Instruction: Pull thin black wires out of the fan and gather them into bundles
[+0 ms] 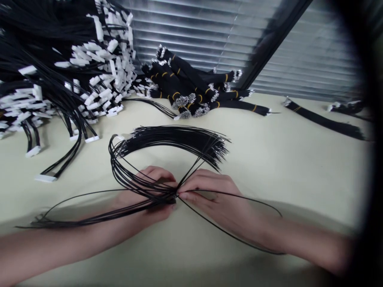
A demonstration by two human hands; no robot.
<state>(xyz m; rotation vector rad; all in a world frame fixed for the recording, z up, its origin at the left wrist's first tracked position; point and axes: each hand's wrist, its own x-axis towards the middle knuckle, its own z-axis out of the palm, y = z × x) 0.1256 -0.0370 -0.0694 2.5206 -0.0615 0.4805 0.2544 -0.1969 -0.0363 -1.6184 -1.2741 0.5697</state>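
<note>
My left hand (158, 187) is closed around a bunch of thin black wires (134, 181) that loops up on the left and trails back over my forearm. Against it, my right hand (206, 187) pinches with thumb and fingertips at the same spot where the wires meet. A few single wires run out from there, over and under my right hand. Whatever the wires go into between my fingers is mostly hidden. Just beyond my hands lies a loose bundle of cut black wires (173, 137) with bare metallic ends.
On the left rises a big heap of black cables with white connectors (98, 99); one white connector (46, 177) sticks out near my left arm. Yellow-banded black wire bundles (191, 87) are piled at the back. Another bundle (323, 119) lies right, before the window blinds (194, 32).
</note>
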